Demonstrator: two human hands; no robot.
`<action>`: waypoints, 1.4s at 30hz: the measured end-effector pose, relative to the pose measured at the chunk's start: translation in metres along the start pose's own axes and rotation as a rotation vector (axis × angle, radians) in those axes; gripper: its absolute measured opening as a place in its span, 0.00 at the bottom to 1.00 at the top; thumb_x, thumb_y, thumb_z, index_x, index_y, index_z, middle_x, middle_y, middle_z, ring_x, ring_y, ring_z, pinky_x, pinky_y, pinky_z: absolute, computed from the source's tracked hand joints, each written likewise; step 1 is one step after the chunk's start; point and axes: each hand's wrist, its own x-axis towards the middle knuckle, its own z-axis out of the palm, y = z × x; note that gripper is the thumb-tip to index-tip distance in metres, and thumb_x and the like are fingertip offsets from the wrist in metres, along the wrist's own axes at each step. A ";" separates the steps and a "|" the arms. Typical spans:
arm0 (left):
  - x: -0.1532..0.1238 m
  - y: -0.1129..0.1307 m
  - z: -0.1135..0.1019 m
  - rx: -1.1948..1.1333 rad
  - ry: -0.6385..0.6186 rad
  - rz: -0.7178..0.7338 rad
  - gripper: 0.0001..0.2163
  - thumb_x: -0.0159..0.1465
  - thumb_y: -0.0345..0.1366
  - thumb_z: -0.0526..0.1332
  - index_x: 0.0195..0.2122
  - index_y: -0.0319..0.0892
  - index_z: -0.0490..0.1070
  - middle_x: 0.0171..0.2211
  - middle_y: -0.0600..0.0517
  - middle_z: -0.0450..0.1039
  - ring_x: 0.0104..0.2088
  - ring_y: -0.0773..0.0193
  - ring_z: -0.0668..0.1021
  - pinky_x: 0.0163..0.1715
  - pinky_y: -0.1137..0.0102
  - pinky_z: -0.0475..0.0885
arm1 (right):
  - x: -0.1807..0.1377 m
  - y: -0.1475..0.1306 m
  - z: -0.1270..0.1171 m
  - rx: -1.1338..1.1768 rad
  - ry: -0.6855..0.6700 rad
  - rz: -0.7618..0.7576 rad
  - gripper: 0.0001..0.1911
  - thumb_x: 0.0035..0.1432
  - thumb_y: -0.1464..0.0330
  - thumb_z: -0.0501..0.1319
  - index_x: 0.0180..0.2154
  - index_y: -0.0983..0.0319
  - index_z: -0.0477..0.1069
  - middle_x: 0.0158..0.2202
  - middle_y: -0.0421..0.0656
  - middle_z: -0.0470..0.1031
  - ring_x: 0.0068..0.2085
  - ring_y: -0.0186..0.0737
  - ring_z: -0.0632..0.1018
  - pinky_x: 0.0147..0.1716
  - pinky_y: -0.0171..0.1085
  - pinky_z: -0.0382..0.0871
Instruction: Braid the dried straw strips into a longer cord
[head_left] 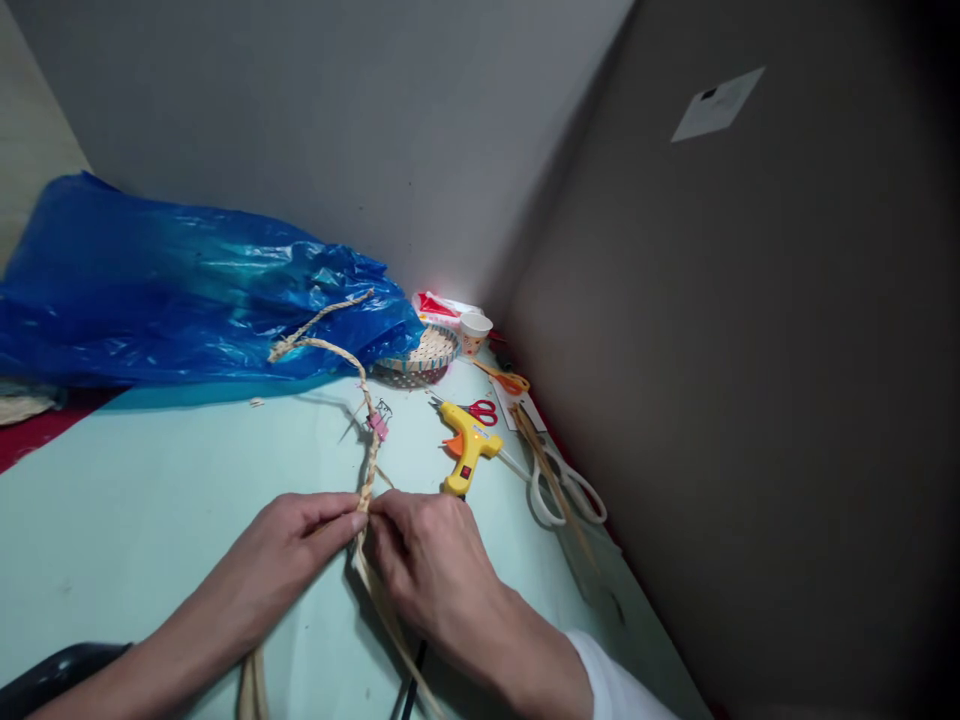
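A pale straw-coloured braid runs from the blue plastic bag down to my hands. Partway along it a pink binder clip is clamped. My left hand pinches the braid's lower end between thumb and fingers. Close against it, my right hand grips the same spot, its fingertips partly hidden behind its knuckles. Below the hands, loose flat strands trail toward the table's near edge. More strands hang beneath my left forearm.
A yellow glue gun lies right of the braid, beside red-handled scissors and white-handled scissors. Farther back are orange-handled scissors, a paper cup and a woven basket. The blue bag fills the back left, against the wall.
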 end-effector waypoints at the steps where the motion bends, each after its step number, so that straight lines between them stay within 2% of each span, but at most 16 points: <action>1: -0.001 -0.001 0.002 0.028 0.024 -0.013 0.13 0.60 0.49 0.68 0.28 0.45 0.84 0.16 0.58 0.70 0.25 0.59 0.74 0.32 0.69 0.70 | -0.001 -0.001 0.002 -0.069 0.009 -0.014 0.13 0.69 0.69 0.56 0.35 0.63 0.78 0.28 0.45 0.80 0.24 0.35 0.67 0.28 0.38 0.50; 3: -0.002 -0.004 0.005 0.052 0.050 -0.020 0.16 0.61 0.49 0.66 0.24 0.45 0.81 0.15 0.57 0.69 0.23 0.61 0.71 0.29 0.68 0.68 | -0.004 -0.003 0.004 -0.173 0.032 -0.056 0.12 0.69 0.68 0.56 0.36 0.63 0.77 0.30 0.47 0.82 0.24 0.36 0.71 0.27 0.39 0.49; 5: -0.003 -0.006 0.006 0.014 0.054 -0.012 0.18 0.60 0.49 0.66 0.19 0.45 0.76 0.19 0.53 0.76 0.27 0.59 0.75 0.33 0.68 0.69 | -0.007 -0.004 0.007 -0.259 0.052 -0.105 0.10 0.68 0.69 0.57 0.37 0.62 0.76 0.30 0.46 0.82 0.25 0.39 0.75 0.27 0.40 0.49; 8: -0.005 -0.009 0.007 -0.129 0.046 -0.094 0.14 0.54 0.49 0.72 0.22 0.43 0.79 0.23 0.52 0.78 0.29 0.59 0.76 0.32 0.69 0.69 | -0.013 -0.004 0.013 -0.403 0.093 -0.221 0.03 0.63 0.72 0.60 0.37 0.61 0.74 0.29 0.45 0.81 0.26 0.43 0.78 0.24 0.40 0.50; 13: -0.010 -0.011 0.006 -0.284 -0.013 -0.221 0.19 0.56 0.53 0.73 0.33 0.40 0.82 0.19 0.60 0.65 0.20 0.72 0.57 0.21 0.75 0.47 | -0.021 0.003 0.033 -0.610 0.310 -0.511 0.09 0.61 0.75 0.60 0.44 0.67 0.72 0.28 0.45 0.77 0.23 0.44 0.76 0.19 0.39 0.58; 16: -0.011 -0.006 0.007 -0.358 -0.043 -0.202 0.19 0.53 0.52 0.76 0.30 0.40 0.79 0.22 0.58 0.68 0.23 0.70 0.65 0.24 0.75 0.56 | -0.021 0.005 0.043 -0.655 0.417 -0.639 0.10 0.62 0.78 0.57 0.44 0.70 0.73 0.27 0.46 0.75 0.24 0.45 0.75 0.20 0.39 0.63; 19: -0.011 -0.001 0.007 -0.366 -0.053 -0.210 0.20 0.51 0.52 0.77 0.31 0.39 0.80 0.28 0.53 0.77 0.29 0.63 0.74 0.31 0.72 0.65 | -0.021 0.003 0.040 -0.543 0.361 -0.757 0.09 0.64 0.77 0.55 0.39 0.67 0.74 0.28 0.46 0.77 0.26 0.45 0.77 0.24 0.40 0.67; 21: -0.011 -0.001 0.005 -0.351 -0.072 -0.187 0.19 0.53 0.52 0.75 0.33 0.40 0.80 0.29 0.52 0.78 0.29 0.63 0.74 0.30 0.72 0.64 | -0.019 -0.001 0.027 -0.318 0.233 -0.679 0.09 0.68 0.71 0.57 0.35 0.64 0.74 0.28 0.44 0.77 0.26 0.42 0.77 0.25 0.38 0.67; 24: -0.010 0.000 0.002 -0.368 -0.138 -0.144 0.17 0.56 0.50 0.74 0.30 0.41 0.78 0.27 0.55 0.73 0.26 0.67 0.67 0.26 0.73 0.59 | -0.013 -0.006 0.002 0.074 0.111 -0.255 0.14 0.72 0.65 0.57 0.33 0.61 0.73 0.29 0.42 0.80 0.29 0.38 0.78 0.32 0.35 0.67; 27: -0.012 0.002 0.001 -0.307 -0.164 -0.148 0.20 0.58 0.54 0.71 0.28 0.41 0.76 0.21 0.61 0.58 0.22 0.71 0.53 0.23 0.73 0.46 | -0.004 -0.005 -0.012 0.289 0.092 0.025 0.09 0.73 0.67 0.57 0.43 0.62 0.75 0.40 0.45 0.83 0.40 0.40 0.80 0.43 0.37 0.69; 29: -0.014 0.003 0.002 -0.271 -0.150 -0.131 0.20 0.60 0.56 0.70 0.29 0.42 0.76 0.21 0.63 0.53 0.22 0.71 0.49 0.23 0.71 0.41 | 0.001 -0.002 -0.013 0.387 -0.005 0.051 0.10 0.75 0.67 0.56 0.50 0.62 0.74 0.43 0.45 0.83 0.44 0.40 0.80 0.46 0.37 0.68; 32: -0.014 0.000 0.007 -0.341 -0.148 -0.110 0.19 0.57 0.54 0.72 0.31 0.43 0.75 0.22 0.60 0.61 0.23 0.69 0.58 0.24 0.73 0.48 | 0.004 0.002 -0.004 0.465 -0.098 0.027 0.11 0.77 0.65 0.53 0.49 0.62 0.72 0.35 0.41 0.79 0.42 0.39 0.79 0.45 0.36 0.68; 34: -0.013 -0.005 0.010 -0.413 -0.154 -0.106 0.19 0.55 0.52 0.74 0.35 0.43 0.74 0.26 0.57 0.68 0.24 0.69 0.64 0.25 0.73 0.53 | 0.004 0.003 0.003 0.468 -0.093 0.032 0.11 0.77 0.66 0.52 0.47 0.62 0.70 0.31 0.39 0.76 0.40 0.39 0.78 0.43 0.35 0.67; 36: -0.011 -0.009 0.014 -0.453 -0.153 -0.083 0.20 0.56 0.51 0.74 0.41 0.45 0.71 0.27 0.57 0.73 0.21 0.71 0.62 0.24 0.73 0.52 | 0.004 0.002 0.007 0.440 -0.068 0.065 0.09 0.76 0.67 0.52 0.47 0.62 0.70 0.30 0.38 0.75 0.39 0.40 0.78 0.42 0.36 0.67; 40: -0.009 -0.012 0.020 -0.437 -0.102 -0.025 0.25 0.59 0.54 0.69 0.49 0.48 0.62 0.22 0.61 0.73 0.16 0.74 0.53 0.21 0.73 0.44 | 0.005 0.002 0.011 0.422 -0.019 0.145 0.13 0.73 0.67 0.56 0.54 0.64 0.72 0.28 0.38 0.76 0.36 0.40 0.76 0.38 0.35 0.64; 42: -0.010 -0.009 0.021 -0.366 -0.068 -0.026 0.26 0.56 0.56 0.68 0.47 0.49 0.59 0.20 0.63 0.71 0.17 0.71 0.57 0.21 0.73 0.47 | 0.006 0.003 0.011 0.463 -0.036 0.139 0.10 0.71 0.68 0.57 0.45 0.65 0.75 0.26 0.38 0.76 0.32 0.37 0.73 0.35 0.34 0.62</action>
